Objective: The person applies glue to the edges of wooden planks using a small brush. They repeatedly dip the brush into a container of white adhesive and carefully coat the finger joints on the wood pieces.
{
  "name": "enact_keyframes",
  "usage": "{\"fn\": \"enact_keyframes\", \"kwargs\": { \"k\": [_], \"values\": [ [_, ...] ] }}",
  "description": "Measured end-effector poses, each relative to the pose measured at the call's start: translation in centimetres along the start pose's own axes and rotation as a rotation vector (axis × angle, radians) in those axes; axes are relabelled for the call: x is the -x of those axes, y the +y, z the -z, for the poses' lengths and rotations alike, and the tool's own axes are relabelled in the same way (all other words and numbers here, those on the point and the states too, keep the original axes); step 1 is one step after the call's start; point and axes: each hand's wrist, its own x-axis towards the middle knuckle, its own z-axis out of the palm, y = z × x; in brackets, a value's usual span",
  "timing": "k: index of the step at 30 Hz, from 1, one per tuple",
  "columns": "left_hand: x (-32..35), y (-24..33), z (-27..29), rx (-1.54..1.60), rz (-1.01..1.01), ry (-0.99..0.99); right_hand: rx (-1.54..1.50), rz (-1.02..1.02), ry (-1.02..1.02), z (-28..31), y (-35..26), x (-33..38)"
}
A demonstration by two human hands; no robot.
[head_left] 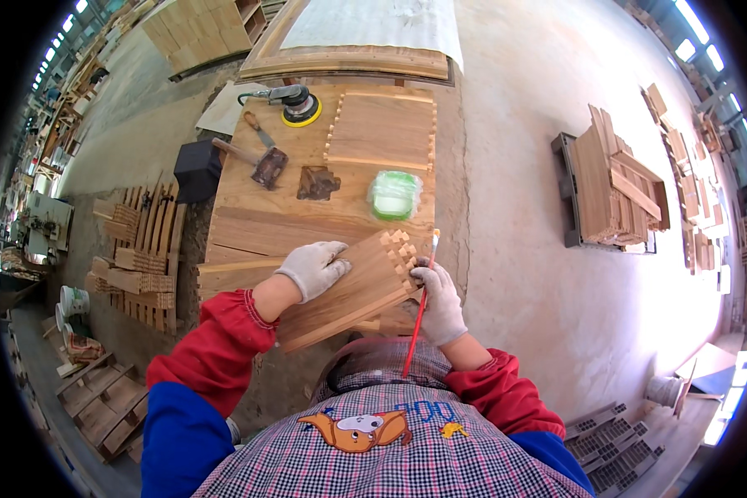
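A wooden board point(353, 290) with finger-jointed ends lies tilted across the near edge of the workbench. My left hand point(314, 270), in a white glove, grips it near its far edge. In my gloved right hand point(441, 305) is a slim red paintbrush point(420, 319), bristles pointing away from me; the fingers also touch the board's jointed right end. Past the board sits a green-and-white tub point(394, 196) wrapped in clear plastic. A second jointed panel point(382, 130) lies flat farther back on the bench.
On the workbench point(299, 212) are a hammer point(266, 166), a wooden-handled scraper point(259, 129) and a sander point(297, 105) with a yellow-edged pad. A black box point(197, 170) stands at its left. Stacked wood pieces point(145, 261) lie left, and a loaded pallet point(610, 187) stands right.
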Motion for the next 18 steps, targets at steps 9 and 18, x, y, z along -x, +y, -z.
{"fn": "enact_keyframes", "kwargs": {
  "k": [9, 18],
  "values": [
    [0.1, 0.6, -0.4, 0.026, 0.064, 0.006, -0.584, -0.262, 0.110, 2.4, 3.4, -1.1],
    [0.4, 3.5, -0.3, -0.184, 0.298, -0.030, -0.900, -0.422, -0.016, 3.3, 4.9, -9.4]
  ]
}}
